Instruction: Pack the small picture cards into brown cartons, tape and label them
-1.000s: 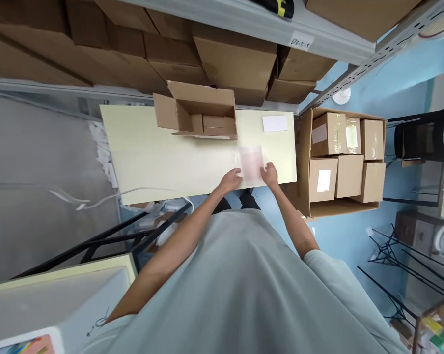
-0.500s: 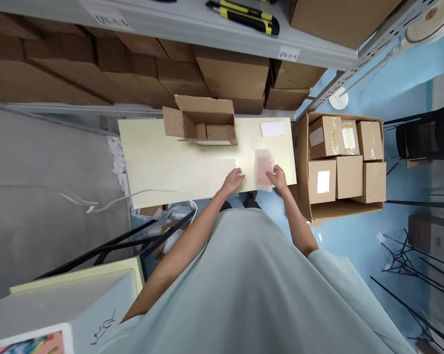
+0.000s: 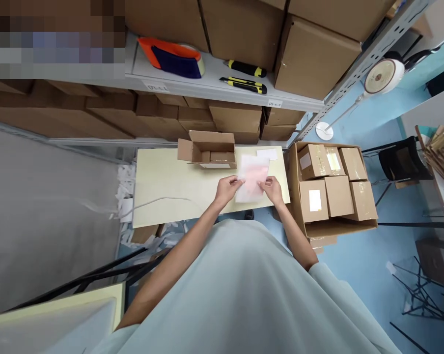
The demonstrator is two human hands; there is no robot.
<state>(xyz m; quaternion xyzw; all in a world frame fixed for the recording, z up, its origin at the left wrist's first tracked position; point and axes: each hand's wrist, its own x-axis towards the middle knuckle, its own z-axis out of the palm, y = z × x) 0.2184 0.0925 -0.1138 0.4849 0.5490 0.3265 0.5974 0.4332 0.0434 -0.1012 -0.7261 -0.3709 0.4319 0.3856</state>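
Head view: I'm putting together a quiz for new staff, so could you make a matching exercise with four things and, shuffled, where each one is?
Things
1. Flat pink-and-white piece
2. Small open carton
3. Yellow-and-black cutters
4. Large carton

Places
A. On the grey shelf
B. Just right of the pale yellow tabletop, with smaller boxes inside
C. Between the left hand and the right hand, held by both
D. On the tabletop, toward its far edge

Pairs: 1-C, 2-D, 3-A, 4-B
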